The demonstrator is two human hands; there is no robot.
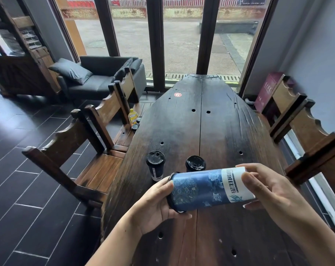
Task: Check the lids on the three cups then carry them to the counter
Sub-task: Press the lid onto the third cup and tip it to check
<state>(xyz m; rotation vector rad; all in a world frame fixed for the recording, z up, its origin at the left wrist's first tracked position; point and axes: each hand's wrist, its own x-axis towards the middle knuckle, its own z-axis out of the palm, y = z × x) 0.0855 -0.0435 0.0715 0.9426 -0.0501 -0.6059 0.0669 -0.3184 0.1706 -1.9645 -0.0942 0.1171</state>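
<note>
Both grips are clamped on one blue patterned paper cup (208,189), held horizontal above the surface (220,131): left hand (155,206) at its black lid end, right hand (268,191) at its white-banded base. Just beyond, two black-lidded cylindrical cups (155,166) (195,163) stand upright on dark, grooved wood.

Head view. A blue patterned cup (205,189) is held on its side above the dark wooden desk (220,121). The left hand (153,204) closes around its lidded end; the right hand (268,191) closes its grip on the white-banded base. Just behind it, two dark cups with black lids stand upright on the desk: the left cup (155,166) and the right cup (195,163), partly hidden. Wooden chairs (82,156) flank the desk.
</note>
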